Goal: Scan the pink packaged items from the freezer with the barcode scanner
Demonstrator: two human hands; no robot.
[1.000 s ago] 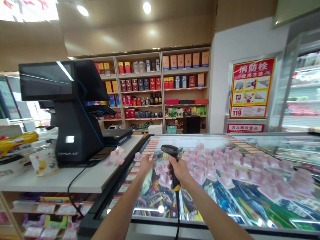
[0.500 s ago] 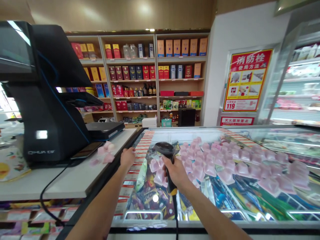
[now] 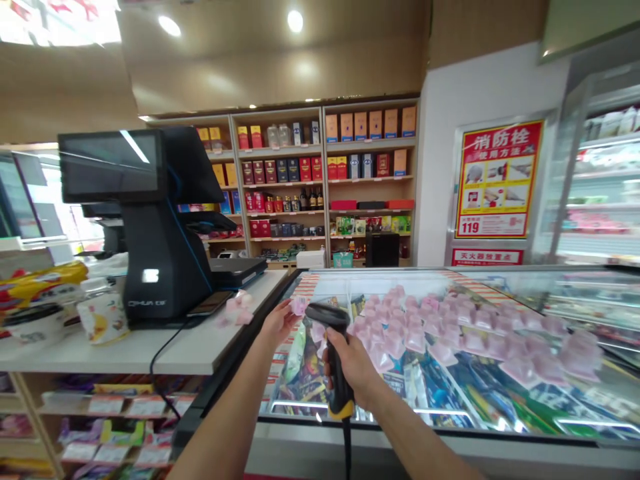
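Observation:
My right hand (image 3: pixel 351 363) is wrapped round the grip of a black barcode scanner (image 3: pixel 336 317) with a yellow base and a cord hanging down. The scanner's head points left. My left hand (image 3: pixel 280 323) holds a small pink cup-shaped pack (image 3: pixel 299 305) at its fingertips, just left of the scanner head. A pale printed patch shows on the pack, too blurred to read. Many similar pink cups (image 3: pixel 415 333) lie spread over the glass top of the freezer (image 3: pixel 367 277). A few more pink cups (image 3: pixel 239 308) sit on the counter at the left.
A black checkout terminal (image 3: pixel 163 267) stands on the white counter (image 3: pixel 190 353). Left of it are a patterned cup (image 3: pixel 103 313) and a black-lidded tub (image 3: pixel 37 320). Shelves of boxes (image 3: pixel 285 170) line the back wall. A red and yellow poster (image 3: pixel 497 180) hangs at the right.
A pink pack now shows in my left hand, raised beside the scanner head. The scanner stays in my right hand. The view has tilted up and shifted left.

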